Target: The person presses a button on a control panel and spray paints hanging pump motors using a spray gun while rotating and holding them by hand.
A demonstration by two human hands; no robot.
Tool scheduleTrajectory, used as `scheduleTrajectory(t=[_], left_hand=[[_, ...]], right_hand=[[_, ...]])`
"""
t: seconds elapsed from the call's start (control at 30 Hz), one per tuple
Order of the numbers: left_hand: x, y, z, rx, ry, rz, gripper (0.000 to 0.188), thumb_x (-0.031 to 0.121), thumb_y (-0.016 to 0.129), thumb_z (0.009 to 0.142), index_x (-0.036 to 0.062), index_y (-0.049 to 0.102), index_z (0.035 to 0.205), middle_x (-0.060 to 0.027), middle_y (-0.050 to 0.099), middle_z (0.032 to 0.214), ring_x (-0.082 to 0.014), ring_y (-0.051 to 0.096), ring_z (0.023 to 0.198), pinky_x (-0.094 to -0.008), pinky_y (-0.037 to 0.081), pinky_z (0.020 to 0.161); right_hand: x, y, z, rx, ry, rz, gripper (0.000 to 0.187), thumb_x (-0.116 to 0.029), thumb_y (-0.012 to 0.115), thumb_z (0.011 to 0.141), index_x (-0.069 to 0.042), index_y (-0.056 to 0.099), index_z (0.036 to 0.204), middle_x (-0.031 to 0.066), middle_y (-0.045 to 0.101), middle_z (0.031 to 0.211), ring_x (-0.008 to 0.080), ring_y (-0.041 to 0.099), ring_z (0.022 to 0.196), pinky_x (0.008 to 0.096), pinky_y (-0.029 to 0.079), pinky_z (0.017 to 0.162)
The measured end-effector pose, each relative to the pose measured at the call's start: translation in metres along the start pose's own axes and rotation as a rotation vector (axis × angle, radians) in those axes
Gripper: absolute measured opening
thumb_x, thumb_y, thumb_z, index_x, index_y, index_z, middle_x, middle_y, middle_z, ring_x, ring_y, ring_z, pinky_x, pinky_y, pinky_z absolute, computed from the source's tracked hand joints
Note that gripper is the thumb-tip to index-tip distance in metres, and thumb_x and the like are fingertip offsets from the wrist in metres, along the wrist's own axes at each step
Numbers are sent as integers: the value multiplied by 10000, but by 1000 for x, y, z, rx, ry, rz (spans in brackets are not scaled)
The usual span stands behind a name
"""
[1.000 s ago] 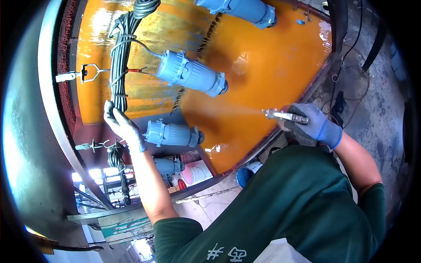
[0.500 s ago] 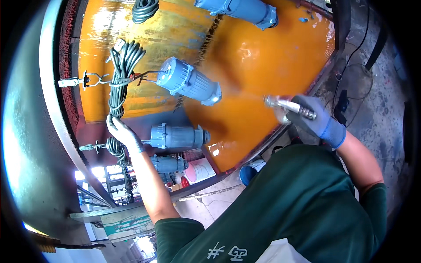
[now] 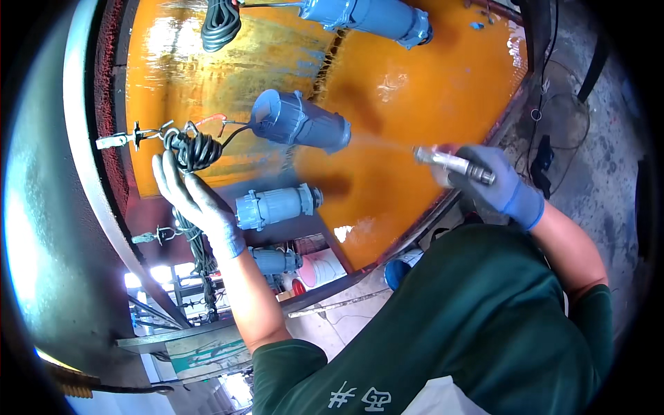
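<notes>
The picture is bright and the colours are strong. Light falls from above onto the wet orange wall (image 3: 443, 104), which shines with white glare spots near the top left and the middle. A hanging blue motor (image 3: 297, 123) throws a dark shadow on the wall beside it. Bright daylight also glows white through the gap at the lower left and washes out what is there. The picture is round, with black corners. Straight edges bend near the rim, and things there look stretched and a bit blurry. The middle looks sharp.
</notes>
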State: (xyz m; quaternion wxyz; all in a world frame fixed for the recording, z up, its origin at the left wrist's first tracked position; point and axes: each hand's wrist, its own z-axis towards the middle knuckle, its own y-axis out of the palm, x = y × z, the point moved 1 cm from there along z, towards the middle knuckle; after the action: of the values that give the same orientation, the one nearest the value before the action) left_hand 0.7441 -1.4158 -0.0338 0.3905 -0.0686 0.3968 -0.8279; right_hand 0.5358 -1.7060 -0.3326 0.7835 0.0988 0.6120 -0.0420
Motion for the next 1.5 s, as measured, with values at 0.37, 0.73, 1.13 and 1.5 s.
scheduleTrajectory(t=[0.37,0.73,1.13,1.5], left_hand=[[-25,0,-44,41,26,94,361,159,532,1111,9,604,1431,-210,472,1555,-350,491,1440,-475,398,1221],[-100,-26,-126,186,-270,101,383,123,576,1073,-32,544,1421,-210,517,1520,-315,533,1342,-437,433,1131],[-44,23,-288,-46,-756,-74,398,226,534,1111,-50,596,1391,-201,595,1380,-319,573,1264,-438,453,1112],[91,57,-693,-1003,-1144,-222,449,425,585,1049,104,711,1337,-270,739,1195,-464,700,1114,-518,549,965]], right_hand=[[35,-9,3,141,186,-4,216,-172,805,912,-52,717,1069,162,691,801,308,703,706,400,544,664],[49,-8,-4,-65,103,66,211,-160,805,904,-59,711,1065,172,707,853,358,715,757,406,560,684],[13,0,7,-337,-222,-187,234,-106,786,917,-45,669,1109,157,665,853,320,691,746,368,544,700],[17,9,25,-278,-72,-170,242,-171,788,901,-60,692,1093,181,677,839,395,693,776,417,539,677]])
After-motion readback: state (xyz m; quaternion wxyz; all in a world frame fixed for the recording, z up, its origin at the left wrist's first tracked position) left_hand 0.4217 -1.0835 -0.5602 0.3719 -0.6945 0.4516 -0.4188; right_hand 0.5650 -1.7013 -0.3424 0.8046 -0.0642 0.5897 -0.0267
